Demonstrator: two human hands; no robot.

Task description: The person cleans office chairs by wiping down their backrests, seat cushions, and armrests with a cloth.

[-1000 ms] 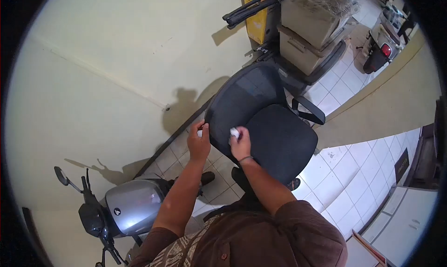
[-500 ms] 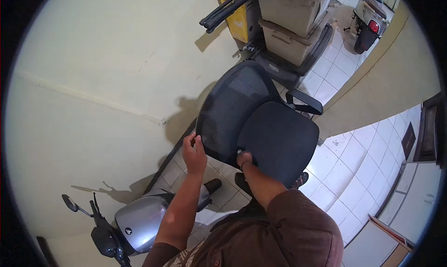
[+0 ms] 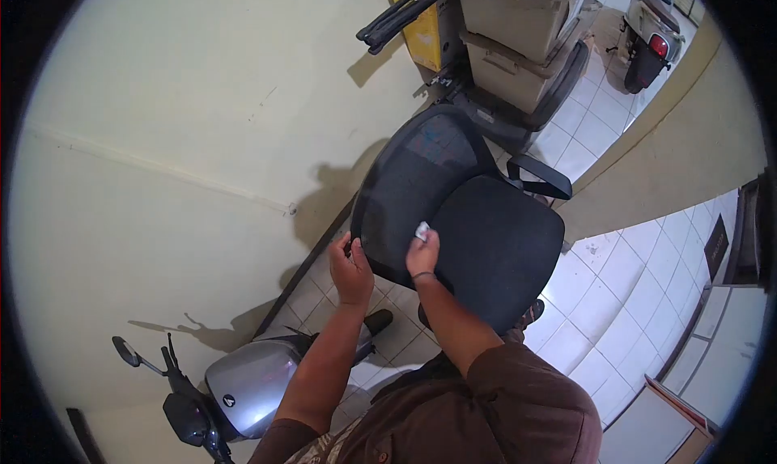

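the chair [image 3: 502,237] is black, its mesh back [image 3: 405,193] a greyer black. the small wad [image 3: 422,231] is white. the near shirt [image 3: 502,403] is plain brown with a pale patterned strip [image 3: 324,449]; the left scooter [image 3: 251,379] silver-grey and black. the left wall [image 3: 162,84] is pale cream, the right floor [image 3: 627,326] white tile gridded in grey. far off: beige bins [image 3: 503,77], a yellow carton [image 3: 424,37], a red tail light [image 3: 658,45].

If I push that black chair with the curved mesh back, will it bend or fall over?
The thin black mesh back would probably give a little, since it looks partly see-through. The wide smooth black seat likely stays fairly firm, as no sag shows. Tipping is harder to judge: what is under the chair barely shows.
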